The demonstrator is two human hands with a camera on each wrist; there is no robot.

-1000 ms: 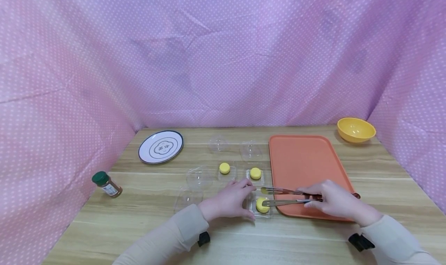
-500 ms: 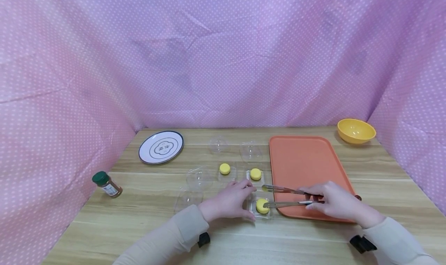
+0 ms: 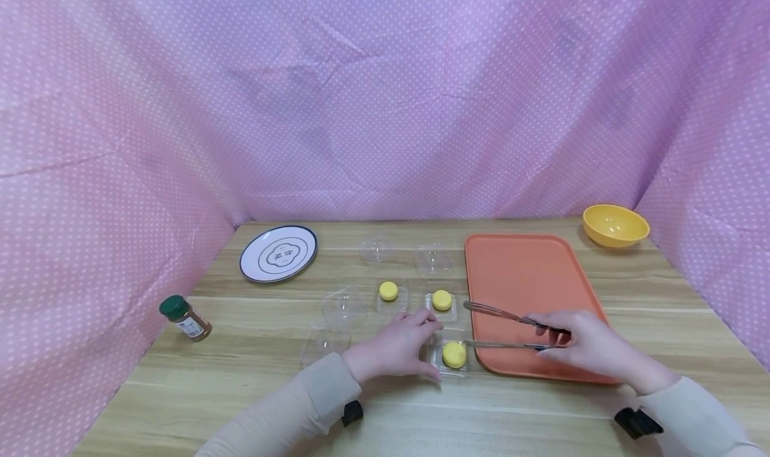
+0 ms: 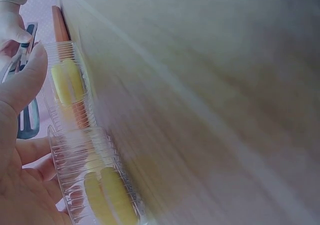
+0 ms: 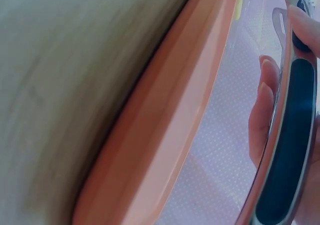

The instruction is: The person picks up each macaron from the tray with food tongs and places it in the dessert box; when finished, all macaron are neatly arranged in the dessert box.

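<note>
In the head view, a yellow macaron [image 3: 454, 355] sits in a small clear plastic container [image 3: 450, 373] by the near left corner of the orange tray [image 3: 526, 270]. My left hand [image 3: 397, 349] is beside that container, thumb and fingers spread; in the left wrist view its fingertips reach the wall of a clear container [image 4: 62, 160]. My right hand [image 3: 586, 342] grips a pair of metal tongs [image 3: 499, 313] over the tray. The tongs' arms stand apart with nothing between them, tips just right of the macaron. A dark handle inset [image 5: 287, 145] shows in the right wrist view.
Two more macarons, one [image 3: 388, 291] on the left and one [image 3: 442, 300] on the right, sit in clear containers behind. Several clear lids [image 3: 344, 308] lie around. A plate [image 3: 278, 253], green-capped jar [image 3: 185, 317] and yellow bowl [image 3: 615, 226] stand farther out.
The tongs have moved away from the near macaron, right and slightly up, and their arms have spread wider. My right hand shifted right with them; my left hand kept its place.
</note>
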